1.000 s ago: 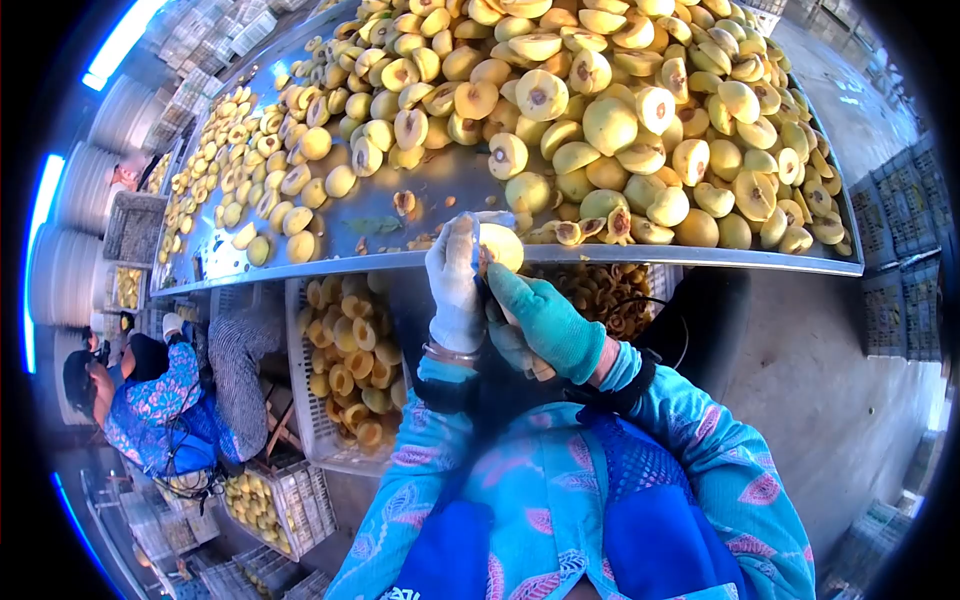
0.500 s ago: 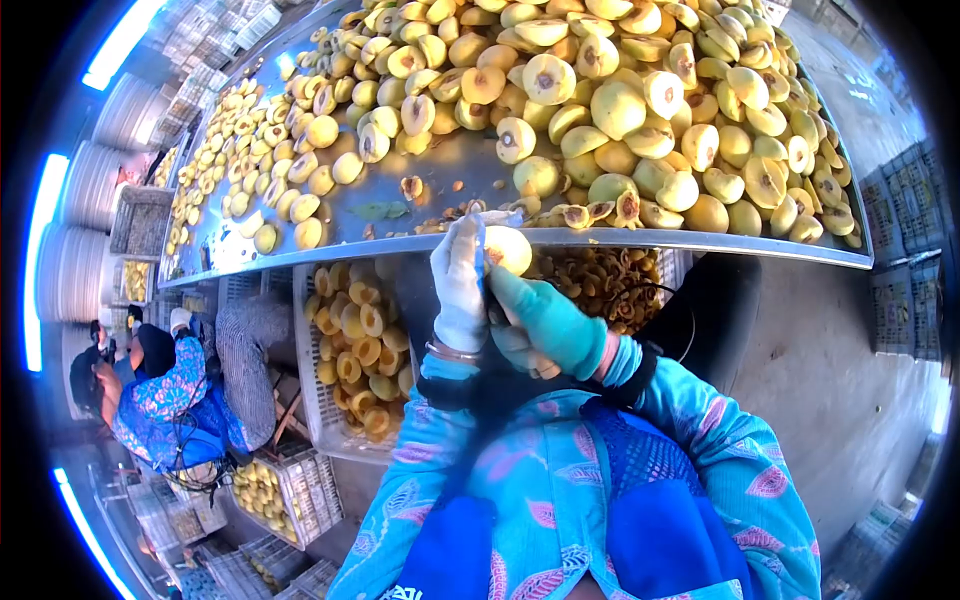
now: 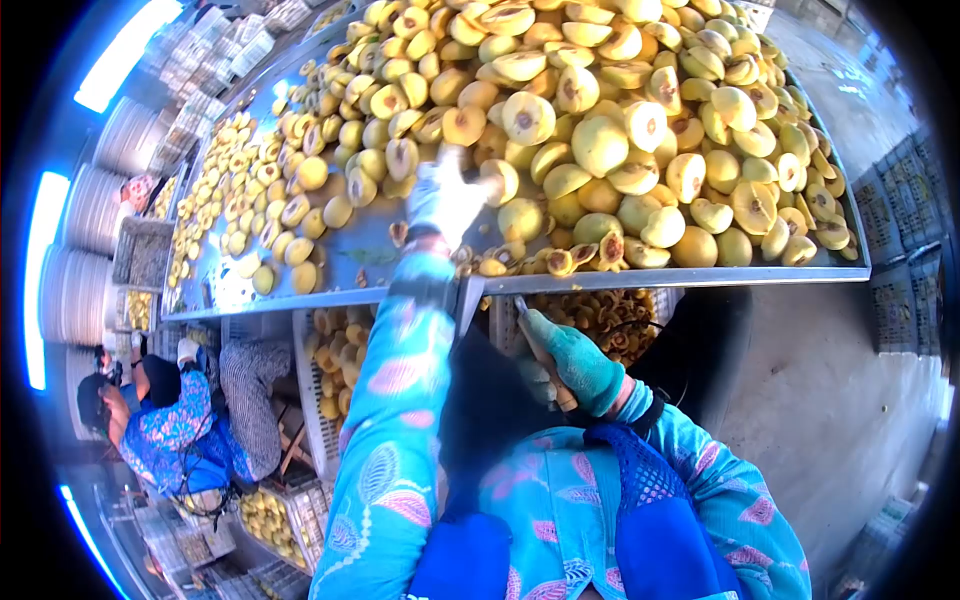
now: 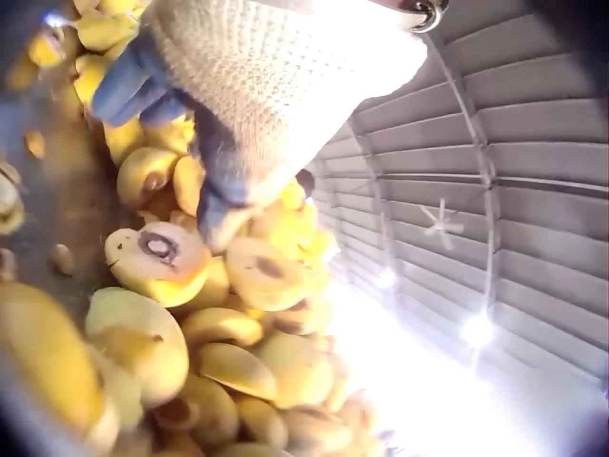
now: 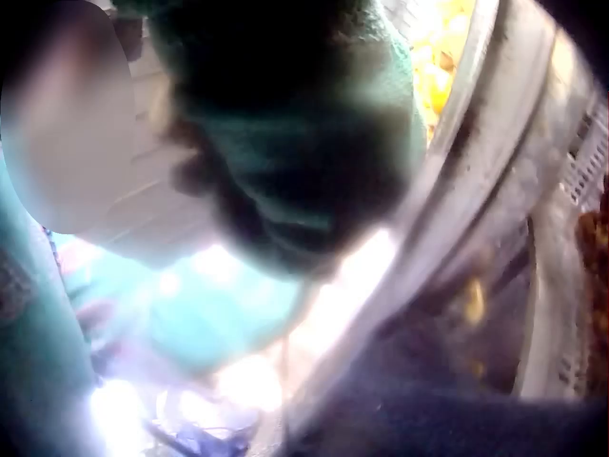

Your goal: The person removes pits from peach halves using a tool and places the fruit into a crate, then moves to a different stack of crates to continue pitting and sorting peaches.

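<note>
Left hand [image 3: 445, 200]: fingers apart, apparently empty, at halved fruit [image 3: 529, 118] heaped on tabletop [image 3: 345, 232]. Right hand [image 3: 588, 372]: fingers clamped round wooden-handled tool [image 3: 566, 399]. Done: hollowed halves [image 3: 330, 354], below. Left: many unhollowed halves

And right now, no txt, brand, no. or sign readable in any view. Some wht marks [image 3: 413, 597] on the blue vest [image 3: 460, 560], btm edge of the head cam view, but they're cut off, can't read 'em. Stacked crates [image 3: 905, 290] on the R side of that view: nothing legible there either.
</note>
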The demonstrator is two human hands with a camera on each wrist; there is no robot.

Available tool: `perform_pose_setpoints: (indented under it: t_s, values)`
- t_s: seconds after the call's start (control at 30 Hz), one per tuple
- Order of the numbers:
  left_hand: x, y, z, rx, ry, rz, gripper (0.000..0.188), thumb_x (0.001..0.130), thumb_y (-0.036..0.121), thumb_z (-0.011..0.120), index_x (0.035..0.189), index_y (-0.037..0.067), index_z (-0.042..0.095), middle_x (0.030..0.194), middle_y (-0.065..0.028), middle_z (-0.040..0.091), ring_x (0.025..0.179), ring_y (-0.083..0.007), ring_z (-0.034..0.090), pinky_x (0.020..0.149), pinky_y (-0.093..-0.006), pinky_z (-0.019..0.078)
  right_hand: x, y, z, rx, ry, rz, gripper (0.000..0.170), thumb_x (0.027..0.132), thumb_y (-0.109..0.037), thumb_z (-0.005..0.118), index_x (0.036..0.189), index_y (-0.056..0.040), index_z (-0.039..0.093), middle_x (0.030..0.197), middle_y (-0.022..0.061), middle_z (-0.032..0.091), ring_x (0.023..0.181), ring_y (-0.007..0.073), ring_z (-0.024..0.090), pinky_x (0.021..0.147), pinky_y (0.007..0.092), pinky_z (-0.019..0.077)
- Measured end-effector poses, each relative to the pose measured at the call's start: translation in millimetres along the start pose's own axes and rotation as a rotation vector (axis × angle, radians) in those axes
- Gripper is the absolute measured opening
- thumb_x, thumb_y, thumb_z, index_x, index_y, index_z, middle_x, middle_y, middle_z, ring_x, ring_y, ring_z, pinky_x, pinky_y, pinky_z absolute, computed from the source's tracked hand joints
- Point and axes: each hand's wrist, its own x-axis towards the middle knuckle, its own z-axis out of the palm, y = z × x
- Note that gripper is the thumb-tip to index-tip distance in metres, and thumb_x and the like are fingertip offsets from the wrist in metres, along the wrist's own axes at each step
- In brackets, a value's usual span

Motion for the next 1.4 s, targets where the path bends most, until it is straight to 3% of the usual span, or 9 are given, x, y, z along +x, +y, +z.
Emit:
perform_pose_setpoints:
  t_s: [0.1, 0.17, 0.23, 0.4, 0.77, 0.97, 1.03, 1.17, 1.4]
  values:
    - [17, -7, 50, 0.023, -0.133, 0.084, 0.057, 0.065, 0.029, 0.077, 0.112, 0.002, 0.06, 0.094, -0.0171, 0.066, 0.092, -0.0278, 0.063, 0.082, -0.035, 0.049, -5, -15, -7, -0.328, 0.127, -0.217, 0.037, 0.096, -0.047, 0.043, 0.092, -0.0114, 0.053, 0.058, -0.0007, 0.046, 0.046, 0.0088, 0.043, 0.042, 0.0235, 0.0365]
    - [5, 14, 33, 0.005, -0.251, 0.103, 0.054, 0.06, 0.025, 0.08, 0.106, 0.003, 0.062, 0.089, -0.0145, 0.066, 0.087, -0.0261, 0.064, 0.081, -0.034, 0.0493, 27, -12, -22, -0.657, 0.39, -0.87, 0.04, 0.096, -0.041, 0.047, 0.088, -0.0015, 0.051, 0.065, 0.0068, 0.057, 0.057, 0.0203, 0.057, 0.051, 0.0345, 0.0436]
    - [-11, 14, 21, -0.219, -0.111, -0.017, 0.05, 0.059, 0.019, 0.08, 0.102, 0.002, 0.062, 0.089, -0.0128, 0.066, 0.083, -0.0235, 0.064, 0.079, -0.0329, 0.0499, 19, -34, -3, -0.902, 0.513, -0.811, 0.038, 0.094, -0.038, 0.05, 0.087, 0.0002, 0.05, 0.071, 0.0204, 0.059, 0.068, 0.0393, 0.059, 0.059, 0.0436, 0.0445]
    - [-76, 23, -18, -1.148, -0.002, -0.227, 0.033, 0.082, 0.011, 0.066, 0.112, -0.002, 0.059, 0.099, -0.0081, 0.065, 0.089, -0.0155, 0.062, 0.079, -0.027, 0.0506, 37, -47, 20, -1.364, 0.618, -0.864, 0.04, 0.094, -0.042, 0.047, 0.091, -0.0014, 0.051, 0.074, 0.0247, 0.06, 0.072, 0.0437, 0.059, 0.061, 0.0505, 0.0454]
    - [-119, 40, 6, -1.171, 0.322, -0.06, 0.021, 0.092, 0.014, 0.057, 0.107, -0.001, 0.058, 0.106, -0.0093, 0.062, 0.09, -0.0133, 0.059, 0.08, -0.0256, 0.0488, 39, -7, 21, -1.131, 0.48, -0.814, 0.043, 0.096, -0.039, 0.045, 0.099, 0.0034, 0.052, 0.08, 0.027, 0.061, 0.077, 0.0446, 0.058, 0.066, 0.0473, 0.0459]
    - [-131, 46, 12, -1.317, 0.219, -0.028, 0.025, 0.092, 0.012, 0.055, 0.112, -0.003, 0.056, 0.111, -0.0132, 0.061, 0.097, -0.0193, 0.06, 0.089, -0.0314, 0.0468, 23, -8, 18, -0.702, 0.211, -0.94, 0.037, 0.097, -0.035, 0.046, 0.102, 0.0004, 0.056, 0.075, 0.017, 0.061, 0.071, 0.0262, 0.059, 0.067, 0.0355, 0.0465]
    - [-128, 39, -8, -1.595, -0.212, -0.217, 0.027, 0.091, 0.015, 0.057, 0.112, -0.003, 0.057, 0.107, -0.0129, 0.063, 0.095, -0.0195, 0.061, 0.087, -0.0311, 0.0474, 17, -15, 2, -1.091, 0.309, -0.885, 0.037, 0.097, -0.036, 0.045, 0.098, -0.0012, 0.057, 0.073, 0.0088, 0.06, 0.068, 0.0174, 0.058, 0.062, 0.0269, 0.0454]
    - [-135, 48, 17, -1.255, 0.051, -0.212, 0.024, 0.088, 0.015, 0.065, 0.102, -0.004, 0.06, 0.082, -0.0102, 0.066, 0.068, -0.0127, 0.06, 0.063, -0.0247, 0.0486, -12, -12, 32, -0.503, 0.271, -0.162, 0.047, 0.094, -0.054, 0.039, 0.089, -0.0097, 0.053, 0.054, 0.002, 0.047, 0.036, 0.0129, 0.045, 0.029, 0.0272, 0.0335]
    - [-150, 76, 6, -1.62, -0.15, -0.458, 0.036, 0.093, 0.033, 0.053, 0.103, -0.001, 0.059, 0.081, -0.0129, 0.064, 0.063, -0.0227, 0.06, 0.06, -0.0302, 0.0515, -16, -8, 3, 0.313, -0.417, 0.148, 0.045, 0.094, -0.056, 0.039, 0.086, -0.0142, 0.054, 0.054, -0.0038, 0.042, 0.037, 0.0094, 0.036, 0.037, 0.0241, 0.0306]
